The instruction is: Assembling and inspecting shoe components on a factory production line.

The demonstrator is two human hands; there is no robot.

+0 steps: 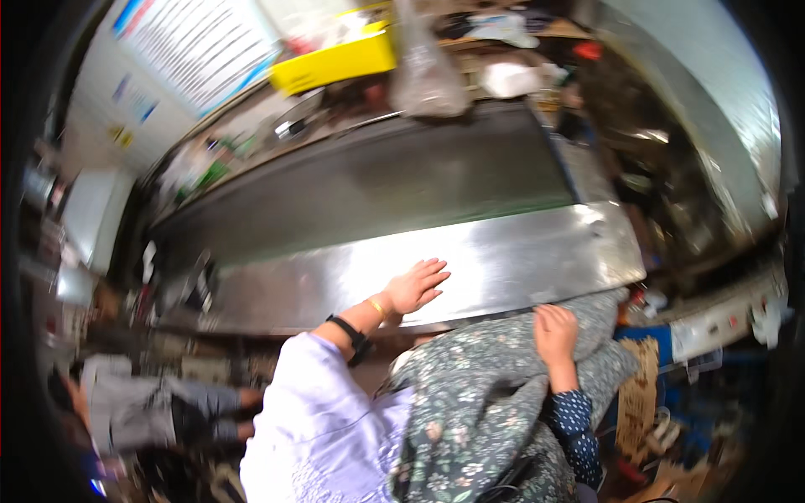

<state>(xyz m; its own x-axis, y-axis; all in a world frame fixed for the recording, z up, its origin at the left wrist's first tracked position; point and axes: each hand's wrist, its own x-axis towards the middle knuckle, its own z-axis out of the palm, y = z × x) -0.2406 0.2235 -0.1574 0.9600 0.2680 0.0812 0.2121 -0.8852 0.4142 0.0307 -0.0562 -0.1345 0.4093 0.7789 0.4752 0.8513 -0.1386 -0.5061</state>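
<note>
My left hand (416,286) lies with its fingers stretched out over a shiny metal strip (520,251) along the near side of a long workbench. A black watch (350,337) and a gold-coloured bracelet (376,308) are on that arm. My right hand (557,334) is closed, knuckles up, at the strip's near edge and against a dark floral cloth (470,411) spread over my lap. Whatever its fingers hold, if anything, is hidden. Behind the strip runs a dark, smooth, sunken surface (377,184) with a greenish near edge.
A yellow box (335,63) and a filled clear plastic bag (429,84) are at the bench's far side. Small dark tools (199,283) lie at its left end. A person in grey (134,407) is at the far left. Cardboard (639,398) and clutter fill the lower right.
</note>
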